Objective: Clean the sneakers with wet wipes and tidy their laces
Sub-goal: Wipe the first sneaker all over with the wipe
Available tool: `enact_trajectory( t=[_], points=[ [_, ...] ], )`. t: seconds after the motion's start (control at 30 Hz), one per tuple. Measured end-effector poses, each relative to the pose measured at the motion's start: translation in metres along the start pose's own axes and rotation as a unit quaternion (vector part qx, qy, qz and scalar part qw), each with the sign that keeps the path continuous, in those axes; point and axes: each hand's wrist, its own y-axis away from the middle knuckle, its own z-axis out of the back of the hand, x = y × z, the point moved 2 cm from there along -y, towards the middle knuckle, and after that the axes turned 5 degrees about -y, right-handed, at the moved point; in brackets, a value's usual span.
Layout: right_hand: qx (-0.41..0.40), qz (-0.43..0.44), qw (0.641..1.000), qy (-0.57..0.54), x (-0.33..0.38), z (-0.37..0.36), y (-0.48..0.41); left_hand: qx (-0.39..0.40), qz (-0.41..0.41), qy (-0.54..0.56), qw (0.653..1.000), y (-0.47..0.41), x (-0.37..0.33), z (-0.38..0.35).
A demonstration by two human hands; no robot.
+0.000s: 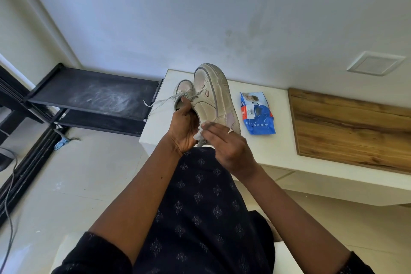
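My left hand grips a beige sneaker at its opening, holding it tilted on its side with the sole facing right, above the white ledge. My right hand presses a white wet wipe against the sneaker's heel area with its fingers fairly straight. The second sneaker stands on the ledge just behind and left of the held one. Grey laces hang loose to the left. A blue pack of wet wipes lies on the ledge to the right of the shoes.
A black shoe rack with dusty shelves stands left of the ledge. A wooden panel covers the ledge's right part. Cables run along the tiled floor at far left, and a blue scrap lies by the rack's foot.
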Motion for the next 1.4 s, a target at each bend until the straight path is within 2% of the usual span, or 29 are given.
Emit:
enact_trajectory(
  t=[0.13,0.2,0.43,0.53,0.6,0.8,0.87,1.07,1.3,1.4],
  points=[
    [0.036,0.049,0.998,-0.007,-0.002,0.002,0.004,-0.005,-0.002,0.001,1.0,0.0,0.001,-0.002],
    [0.033,0.039,0.999,-0.007,-0.006,0.005,-0.002,-0.004,-0.001,0.012,1.0,0.001,0.0,-0.003],
    [0.031,-0.135,0.99,-0.003,-0.036,0.004,-0.03,0.021,0.006,0.028,0.999,0.006,0.007,-0.008],
    [0.029,-0.177,0.984,-0.016,-0.041,0.001,-0.033,0.015,0.004,0.02,1.0,0.007,0.008,-0.009],
    [0.026,-0.172,0.985,-0.013,-0.035,0.001,-0.029,0.013,0.004,0.022,1.0,0.007,0.006,-0.008],
    [0.016,-0.076,0.996,-0.039,-0.011,0.011,-0.006,-0.036,-0.015,0.017,0.999,0.004,0.001,-0.002],
    [-0.006,-0.095,0.995,-0.02,-0.013,0.011,-0.002,-0.035,-0.019,0.017,0.999,0.004,0.0,-0.004],
    [-0.042,-0.229,0.972,0.038,-0.012,0.003,-0.015,-0.005,0.013,-0.006,1.0,0.004,0.004,-0.017],
    [-0.042,-0.233,0.971,0.046,0.004,-0.001,-0.003,-0.038,-0.019,0.012,0.999,-0.001,-0.002,-0.01],
    [-0.037,-0.222,0.973,0.058,0.011,-0.005,0.005,-0.054,-0.024,-0.023,0.998,-0.003,-0.001,-0.002]
  ],
)
